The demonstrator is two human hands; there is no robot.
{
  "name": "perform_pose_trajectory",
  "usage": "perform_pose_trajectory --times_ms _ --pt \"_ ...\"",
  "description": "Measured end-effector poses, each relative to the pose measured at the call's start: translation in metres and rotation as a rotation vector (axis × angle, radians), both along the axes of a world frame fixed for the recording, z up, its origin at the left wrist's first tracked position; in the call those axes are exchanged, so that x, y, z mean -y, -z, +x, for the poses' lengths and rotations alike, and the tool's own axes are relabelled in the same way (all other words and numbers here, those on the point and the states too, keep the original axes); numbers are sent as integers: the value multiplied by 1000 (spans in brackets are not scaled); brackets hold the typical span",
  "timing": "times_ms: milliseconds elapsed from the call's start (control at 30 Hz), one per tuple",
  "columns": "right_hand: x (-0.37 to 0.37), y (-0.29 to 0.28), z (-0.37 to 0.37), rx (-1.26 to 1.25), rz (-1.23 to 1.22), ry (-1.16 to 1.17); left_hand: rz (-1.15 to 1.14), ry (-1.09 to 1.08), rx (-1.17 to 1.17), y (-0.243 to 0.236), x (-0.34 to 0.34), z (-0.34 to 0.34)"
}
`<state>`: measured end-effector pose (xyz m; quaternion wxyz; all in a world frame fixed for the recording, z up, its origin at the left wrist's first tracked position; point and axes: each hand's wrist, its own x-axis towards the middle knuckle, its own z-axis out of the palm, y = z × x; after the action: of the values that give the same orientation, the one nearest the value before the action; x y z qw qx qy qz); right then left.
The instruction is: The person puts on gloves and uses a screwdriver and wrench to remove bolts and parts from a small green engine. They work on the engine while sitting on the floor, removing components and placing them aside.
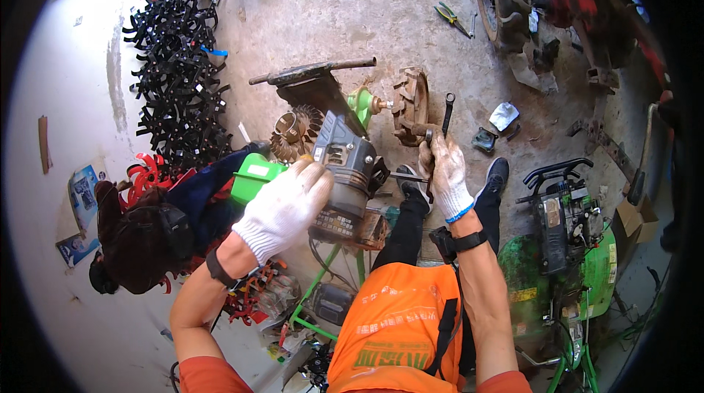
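Note:
My left hand, in a white knit glove, is closed over the edge of a dark engine, with its fingers bent together. Beside it is the engine's green tank. My right hand, gloved too, is closed round a dark wrench whose ring end points away from me. A thin rod runs between the engine's side and this hand; whether the hand touches it I cannot tell. Beyond the engine are a rusty lugged wheel on a green hub and a finned flywheel.
Black curved blades form a long pile at the left. A person bends down beside it. Pliers lie on the concrete floor. A green machine stands at the right, a big tyre at the far right.

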<state>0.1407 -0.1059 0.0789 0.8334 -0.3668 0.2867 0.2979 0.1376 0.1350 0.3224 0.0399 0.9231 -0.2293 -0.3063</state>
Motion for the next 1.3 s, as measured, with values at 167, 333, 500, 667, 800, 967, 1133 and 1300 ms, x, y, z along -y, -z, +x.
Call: perform_pose_trajectory --times_ms 167,333,500,667,800,967,1133,1300 --pt "13 9 -3 -30 -31 14 90 -2 -41 25 7 19" --pt "23 13 -3 3 -67 -14 127 -1 -56 40 21 37" --pt "16 11 0 -9 -92 8 310 101 -33 86 41 82" --pt "27 17 -3 23 -115 -20 272 43 -114 136 28 139" --pt "39 24 -7 -16 -95 4 317 136 -84 119 23 108" --pt "30 17 -13 -131 -144 -11 258 165 -129 69 19 64" --pt "32 11 -14 -31 -153 -62 162 132 -62 33 -4 25" --pt "28 7 -16 -71 -115 -3 127 128 -80 -1 -45 -11"
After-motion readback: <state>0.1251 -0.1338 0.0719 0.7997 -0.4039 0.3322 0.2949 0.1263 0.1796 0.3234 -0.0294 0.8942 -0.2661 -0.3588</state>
